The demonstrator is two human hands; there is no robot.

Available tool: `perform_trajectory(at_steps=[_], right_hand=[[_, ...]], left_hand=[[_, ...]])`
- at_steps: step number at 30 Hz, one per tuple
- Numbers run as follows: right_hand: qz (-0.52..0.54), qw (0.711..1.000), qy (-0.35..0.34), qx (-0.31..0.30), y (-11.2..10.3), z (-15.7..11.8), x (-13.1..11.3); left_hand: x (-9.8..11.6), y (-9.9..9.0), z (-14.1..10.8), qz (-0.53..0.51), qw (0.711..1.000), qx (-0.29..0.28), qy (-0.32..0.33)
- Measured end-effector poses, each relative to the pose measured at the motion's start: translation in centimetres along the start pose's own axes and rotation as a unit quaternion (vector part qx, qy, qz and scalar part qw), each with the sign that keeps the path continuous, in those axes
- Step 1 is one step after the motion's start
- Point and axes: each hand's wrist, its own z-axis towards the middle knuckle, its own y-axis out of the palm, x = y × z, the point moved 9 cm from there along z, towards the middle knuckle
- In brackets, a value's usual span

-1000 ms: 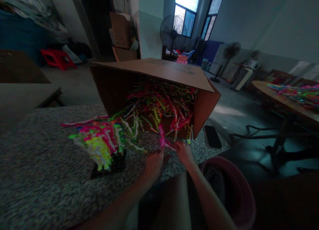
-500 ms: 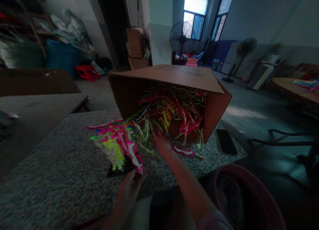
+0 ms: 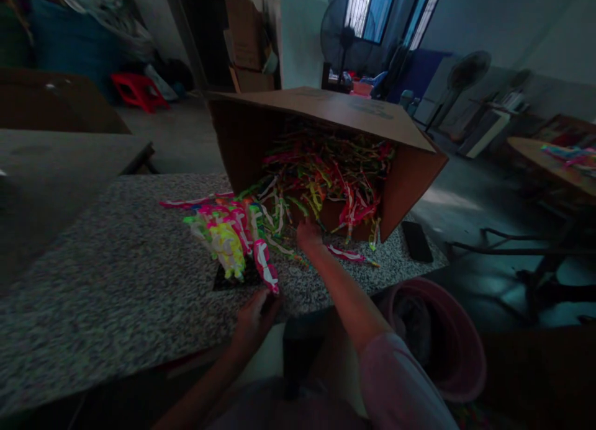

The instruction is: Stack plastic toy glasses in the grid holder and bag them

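The person's right hand (image 3: 310, 236) reaches across the speckled stone worktop (image 3: 116, 281), its fingers curled down among the loose coloured paper strips (image 3: 326, 175) spilling from the mouth of a cardboard box (image 3: 326, 104) lying on its side. Whether those fingers pinch any strips cannot be told. The left hand (image 3: 255, 321) sits at the worktop's near edge, partly curled and just below the lower end of a bundle of pink, yellow and white strips (image 3: 226, 244); it is unclear whether it grips that end. The bundle lies just left of the box mouth, partly over a black square (image 3: 235, 280).

A second ago the two hands were close together, with a pink strip between them. Now they are well apart, and a pink-and-white strip (image 3: 344, 254) lies on the worktop to the right of the right hand. The view has also tilted, so the box sits higher in the frame.

A black phone (image 3: 416, 241) lies beyond that strip beside the box, and a pink basin (image 3: 459, 374) stands below the worktop's edge.
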Motion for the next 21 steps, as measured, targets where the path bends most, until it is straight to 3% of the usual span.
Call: perform_trajectory(at_steps=[3,6,8,9,11,13,15,17,20,21], right_hand=[[0.042,0.999,0.016,-0.015,-0.9,-5.4,2.4],[0.135,0.987,-0.010,-0.082,0.9,-14.3,4.6],[0.327,0.912,-0.055,-0.240,5.1,-20.4,3.7],[0.358,0.885,-0.062,-0.290,7.2,-22.7,3.2],[0.327,0.916,0.033,-0.229,10.3,-23.7,4.5],[0.281,0.942,0.130,-0.131,11.7,-22.9,5.7],[0.261,0.948,0.163,-0.079,11.3,-21.7,6.1],[0.271,0.951,0.128,-0.079,9.0,-20.8,6.4],[0.251,0.964,0.076,-0.035,2.7,-19.8,9.8],[0.206,0.973,0.102,0.026,0.2,-19.3,12.1]], left_hand=[[-0.7,-0.7,-0.4,-0.012,0.999,0.021,-0.025],[-1.3,-0.9,-0.4,-0.026,0.998,0.035,-0.051],[-1.2,-0.8,-0.2,-0.032,0.997,0.044,-0.051],[-1.0,-0.7,-0.1,-0.034,0.997,0.045,-0.043],[-0.5,-0.3,0.0,-0.038,0.998,0.040,-0.019],[-0.1,0.0,0.0,-0.034,0.999,0.022,0.007],[-0.1,0.0,-0.1,-0.027,0.999,0.010,0.028],[-0.4,-0.2,-0.1,-0.023,0.999,0.007,0.037],[-0.6,-0.2,0.3,-0.030,0.999,0.012,0.029],[-0.4,-0.2,0.4,-0.036,0.999,0.013,0.022]])
